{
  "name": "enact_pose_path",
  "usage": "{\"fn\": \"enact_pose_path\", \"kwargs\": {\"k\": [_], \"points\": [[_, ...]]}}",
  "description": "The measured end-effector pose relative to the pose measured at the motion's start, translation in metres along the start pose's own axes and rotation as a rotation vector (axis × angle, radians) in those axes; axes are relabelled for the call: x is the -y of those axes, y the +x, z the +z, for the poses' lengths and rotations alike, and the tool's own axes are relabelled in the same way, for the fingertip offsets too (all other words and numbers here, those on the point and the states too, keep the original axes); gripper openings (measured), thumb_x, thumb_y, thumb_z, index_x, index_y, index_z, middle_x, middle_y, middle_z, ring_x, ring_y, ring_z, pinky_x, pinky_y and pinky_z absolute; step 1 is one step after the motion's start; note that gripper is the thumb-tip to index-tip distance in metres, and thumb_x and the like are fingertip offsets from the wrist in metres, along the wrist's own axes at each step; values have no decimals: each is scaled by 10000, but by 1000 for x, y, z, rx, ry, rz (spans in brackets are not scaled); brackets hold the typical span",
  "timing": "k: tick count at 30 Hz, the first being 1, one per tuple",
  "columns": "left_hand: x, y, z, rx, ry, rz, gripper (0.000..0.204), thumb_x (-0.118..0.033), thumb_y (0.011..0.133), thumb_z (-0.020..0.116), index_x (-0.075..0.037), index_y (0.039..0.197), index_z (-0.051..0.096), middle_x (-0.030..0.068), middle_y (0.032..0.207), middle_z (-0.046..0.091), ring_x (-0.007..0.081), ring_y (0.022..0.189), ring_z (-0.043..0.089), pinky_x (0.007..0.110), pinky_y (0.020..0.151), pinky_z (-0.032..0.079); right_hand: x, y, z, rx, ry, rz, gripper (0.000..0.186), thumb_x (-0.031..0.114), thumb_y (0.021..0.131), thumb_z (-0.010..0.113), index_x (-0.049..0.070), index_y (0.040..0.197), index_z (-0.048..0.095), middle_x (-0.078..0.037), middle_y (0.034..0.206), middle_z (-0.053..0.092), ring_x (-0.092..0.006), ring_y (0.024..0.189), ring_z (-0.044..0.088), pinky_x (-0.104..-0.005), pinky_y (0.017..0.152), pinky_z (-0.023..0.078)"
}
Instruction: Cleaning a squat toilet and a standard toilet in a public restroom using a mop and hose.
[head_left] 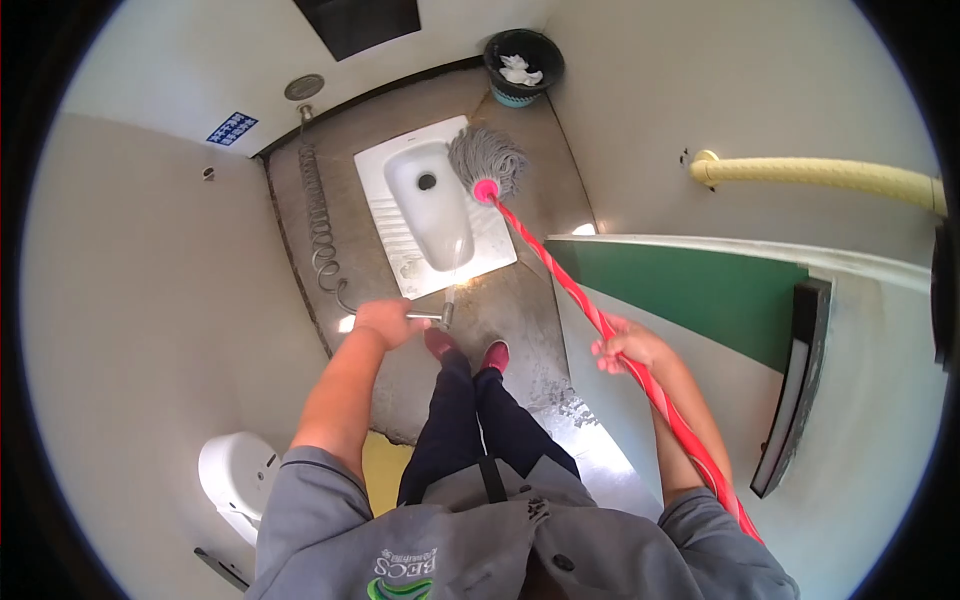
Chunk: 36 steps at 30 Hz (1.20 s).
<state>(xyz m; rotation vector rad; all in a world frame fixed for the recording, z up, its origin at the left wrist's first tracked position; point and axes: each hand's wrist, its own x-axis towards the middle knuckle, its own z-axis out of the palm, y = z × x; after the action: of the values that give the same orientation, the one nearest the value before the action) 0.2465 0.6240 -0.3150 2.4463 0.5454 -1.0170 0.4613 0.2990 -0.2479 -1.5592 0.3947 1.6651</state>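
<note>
My left hand [388, 324] is closed around the handle of a metal spray gun [440, 316], and water comes from its nozzle toward the near edge of the squat toilet. A grey coiled hose [318, 215] runs from the spray gun to the wall. The white squat toilet [382, 195] is set in the floor ahead of my feet. My right hand [632, 345] grips the red spiral-striped pole of a mop [560, 272]. Its grey string head [490, 155], with a pink socket, rests on the toilet's right rim.
A black bin [540, 48] with white crumpled paper stands in the far right corner. A yellow grab bar [820, 174] juts from the right wall. On the right is a green-and-white door [690, 285] with a dark handle. A white dispenser [235, 475] hangs on the left wall.
</note>
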Motion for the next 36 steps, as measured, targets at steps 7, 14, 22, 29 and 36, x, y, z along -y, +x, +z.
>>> {"fn": "enact_pose_path", "kwargs": {"k": [7,14,22,29,36], "points": [[-21,1,8,-7,57,-16,534,-588,740,471,-85,878,584,125,810,612,304,818,576,396,707,446,-100,-83,-29,67,67,62,775,-90,567,452,100,1301,293,-81,737,518,-104,396,426,-225,349,335],[-54,3,2,110,106,-56,538,-559,749,479,-74,952,594,119,930,611,273,911,568,366,779,438,-178,-146,-39,55,290,173,661,-89,592,456,46,1232,369,-68,697,501,-103,386,423,-221,344,332],[-59,8,10,99,120,-65,532,-570,743,486,-84,928,601,122,902,612,285,888,570,375,758,442,-209,-167,-58,0,288,277,563,-81,627,468,34,1175,404,-64,702,508,-112,406,430,-233,361,343],[-53,-1,21,116,159,-62,557,-600,735,469,-94,925,602,129,884,614,293,881,573,393,755,441,-159,-144,-48,37,269,158,534,-73,628,471,-3,1153,403,-85,716,505,-103,409,428,-220,361,342],[-49,-8,14,137,162,-77,580,-623,728,450,-99,925,603,128,887,616,281,886,576,390,755,445,-127,-99,-47,126,359,53,576,-54,644,475,11,1204,353,-82,730,506,-86,395,410,-201,335,319]]}}
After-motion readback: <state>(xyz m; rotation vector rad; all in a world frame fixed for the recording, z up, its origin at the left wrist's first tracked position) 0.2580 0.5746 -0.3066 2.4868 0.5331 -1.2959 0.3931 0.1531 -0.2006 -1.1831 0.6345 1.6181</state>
